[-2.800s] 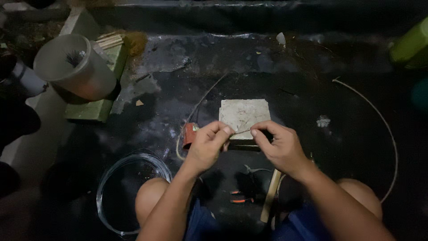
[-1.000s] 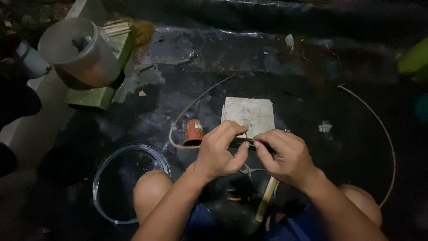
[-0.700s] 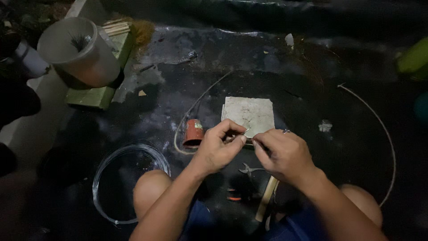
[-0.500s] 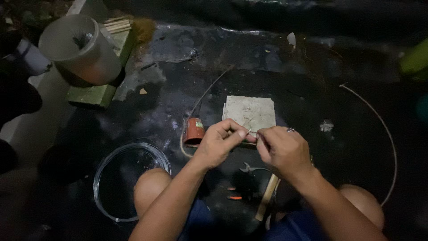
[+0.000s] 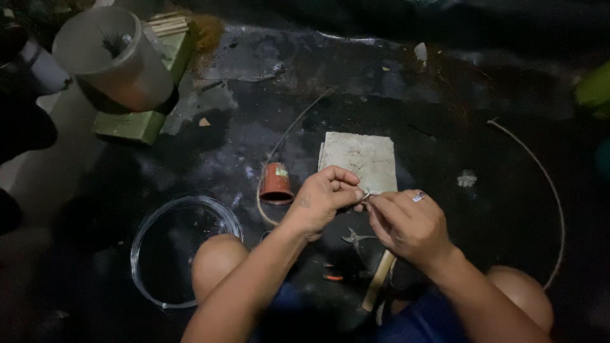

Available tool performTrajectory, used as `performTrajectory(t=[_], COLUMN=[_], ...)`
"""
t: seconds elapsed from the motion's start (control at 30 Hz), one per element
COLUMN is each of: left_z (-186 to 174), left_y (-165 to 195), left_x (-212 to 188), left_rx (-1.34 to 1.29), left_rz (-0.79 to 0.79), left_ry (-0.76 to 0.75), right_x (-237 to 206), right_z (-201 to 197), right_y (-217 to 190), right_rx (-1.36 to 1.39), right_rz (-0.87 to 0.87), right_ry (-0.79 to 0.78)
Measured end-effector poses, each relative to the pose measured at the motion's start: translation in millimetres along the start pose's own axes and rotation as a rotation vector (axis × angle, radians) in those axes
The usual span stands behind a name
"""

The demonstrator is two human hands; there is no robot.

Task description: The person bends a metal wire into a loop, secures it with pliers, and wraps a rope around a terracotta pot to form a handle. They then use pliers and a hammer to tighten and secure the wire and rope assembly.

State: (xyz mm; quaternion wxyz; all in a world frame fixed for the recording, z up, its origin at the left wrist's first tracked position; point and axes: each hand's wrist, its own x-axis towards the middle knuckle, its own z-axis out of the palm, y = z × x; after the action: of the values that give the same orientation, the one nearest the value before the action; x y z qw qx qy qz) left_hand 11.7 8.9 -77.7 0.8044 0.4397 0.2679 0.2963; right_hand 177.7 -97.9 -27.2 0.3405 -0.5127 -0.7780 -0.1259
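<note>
My left hand (image 5: 321, 202) and my right hand (image 5: 406, 223) meet in front of me over a dark floor, fingertips pinched together on a short piece of thin wire (image 5: 366, 195). A ring shows on a right finger. Just beyond the fingertips lies a pale square stone slab (image 5: 359, 159). A small red-brown pot (image 5: 277, 184) stands left of my left hand, with a long thin wire curving around it.
Pliers (image 5: 354, 239) and a wooden stick (image 5: 379, 279) lie between my knees. A coil of clear wire (image 5: 181, 244) rests at the lower left. A grey cylinder (image 5: 114, 57) sits on green blocks (image 5: 136, 124) at the upper left. A large wire arc (image 5: 546, 190) curves at the right.
Both hands have stayed pinched together by the slab's near edge, shifting slightly as the fingers work the wire. The view has drifted a little.
</note>
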Motion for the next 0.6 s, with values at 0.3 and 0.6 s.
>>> performTrajectory(t=[0.3, 0.6], left_z=[22, 24], left_y=[-27, -25], left_x=[-2, -3], left_rx=[0.052, 0.032], left_rz=[0.262, 0.258], left_ry=[0.054, 0.057], right_x=[-14, -27], right_z=[16, 27], right_y=[10, 18], right_rx=[0.338, 0.734], right_rz=[0.247, 0.619], right_ry=[0.051, -0.03])
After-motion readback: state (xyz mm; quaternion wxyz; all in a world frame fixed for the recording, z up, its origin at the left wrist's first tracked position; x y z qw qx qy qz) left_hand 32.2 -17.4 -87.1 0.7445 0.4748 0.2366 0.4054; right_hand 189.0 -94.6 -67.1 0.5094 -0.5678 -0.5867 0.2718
